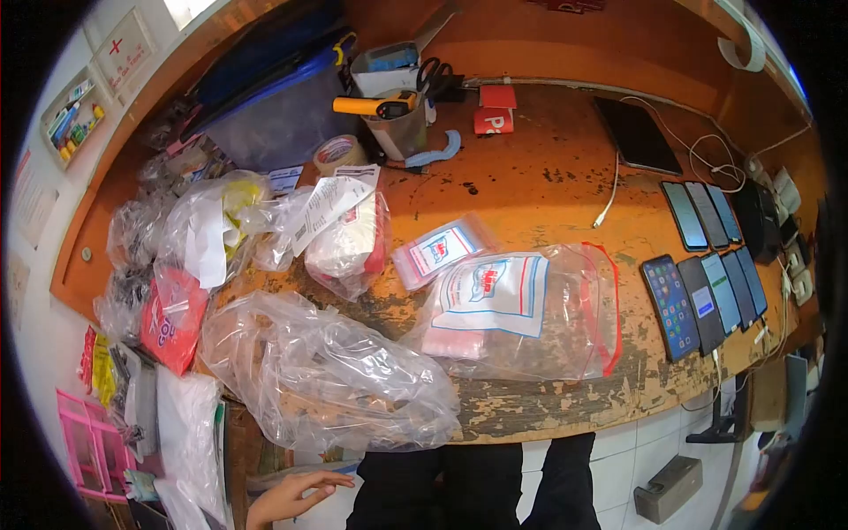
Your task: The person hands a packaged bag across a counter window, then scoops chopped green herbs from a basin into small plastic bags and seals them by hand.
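My left hand (300, 496) hangs below the table's front edge, beside my dark trousers, fingers loosely stretched and holding nothing. My right hand is out of the frame. Nearest to the left hand on the worn wooden table (539, 411) lies a large crumpled clear plastic bag (327, 371). Right of it is a clear zip bag (574, 309) with a red edge, a white printed label (499, 291) and something pink inside. A smaller printed bag (439, 250) touches it from behind. Farther left sits a wrapped bundle (346, 238) with a paper slip (331, 208) on top.
Several phones (671, 305) and a tablet (638, 135) with white cables lie at the right. Behind stand a blue bin (274, 119), a tape roll (339, 154) and a cup (397, 134) under a yellow tool (375, 106). A red bag (172, 318) is at the left.
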Demonstrator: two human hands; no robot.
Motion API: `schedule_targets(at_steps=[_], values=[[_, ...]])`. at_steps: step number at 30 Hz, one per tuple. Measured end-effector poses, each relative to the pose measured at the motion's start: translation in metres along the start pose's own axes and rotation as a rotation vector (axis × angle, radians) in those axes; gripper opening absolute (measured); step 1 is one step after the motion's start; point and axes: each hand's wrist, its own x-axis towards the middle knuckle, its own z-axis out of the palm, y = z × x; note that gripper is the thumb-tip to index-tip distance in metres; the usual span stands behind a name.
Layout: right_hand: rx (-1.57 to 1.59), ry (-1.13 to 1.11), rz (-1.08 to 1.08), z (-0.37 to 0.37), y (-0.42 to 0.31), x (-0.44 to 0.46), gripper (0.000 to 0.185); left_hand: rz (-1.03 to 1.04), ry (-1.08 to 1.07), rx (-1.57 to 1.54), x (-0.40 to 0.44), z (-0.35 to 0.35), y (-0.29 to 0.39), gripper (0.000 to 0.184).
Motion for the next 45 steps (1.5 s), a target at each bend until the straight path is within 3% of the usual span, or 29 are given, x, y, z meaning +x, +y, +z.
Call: schedule_targets(at_steps=[11,14,16,20,22,25,26,28,31,36,37,39,41,43,45], values=[[0.387,-0.078,-0.162,-0.023,-0.039,-0.002,0.036,0.044,-0.032,-0.026,0.031,0.015,0.003,0.028],[0.480,-0.157,-0.210,-0.030,-0.062,-0.012,0.035,0.116,0.149,-0.035,0.034,0.014,0.008,0.028],[0.526,-0.220,-0.240,-0.036,-0.077,-0.024,0.035,0.251,0.312,0.131,0.040,0.011,0.001,0.026],[0.564,-0.301,-0.264,-0.064,-0.095,-0.060,0.034,0.362,0.388,0.190,0.054,0.009,-0.005,0.027],[0.483,-0.241,-0.258,-0.090,-0.091,-0.086,0.033,0.450,0.446,-0.161,0.064,0.016,0.000,0.027],[0.204,0.010,-0.243,-0.159,-0.079,-0.126,0.059,0.445,0.351,-0.477,0.074,0.024,0.008,0.030],[0.202,0.024,-0.257,-0.173,-0.080,-0.145,0.059,0.449,0.333,-0.485,0.076,0.024,0.007,0.030],[0.334,0.219,-0.084,-0.188,-0.081,-0.208,0.015,0.387,0.155,-0.591,0.074,0.021,-0.001,0.028],[0.151,0.167,-0.269,-0.202,-0.078,-0.297,0.018,0.313,0.078,-0.465,0.077,0.019,-0.003,0.030],[-0.146,0.367,-0.367,-0.244,-0.083,-0.401,0.020,0.341,-0.029,-0.228,0.071,0.031,0.001,0.035],[-0.205,0.394,-0.424,-0.240,-0.089,-0.428,0.026,0.341,-0.038,-0.226,0.070,0.035,0.000,0.035],[-0.421,0.510,-0.440,-0.228,-0.107,-0.478,0.063,0.381,-0.071,-0.185,0.070,0.048,0.002,0.032],[-0.602,0.539,-0.480,-0.210,-0.132,-0.525,0.057,0.409,-0.120,-0.175,0.072,0.062,0.001,0.030],[-0.649,0.453,-0.585,-0.148,-0.155,-0.567,0.057,0.437,-0.202,-0.129,0.070,0.077,0.005,0.029],[-0.692,0.245,-0.722,-0.155,-0.171,-0.582,0.054,0.449,-0.282,-0.133,0.065,0.088,0.012,0.026]])
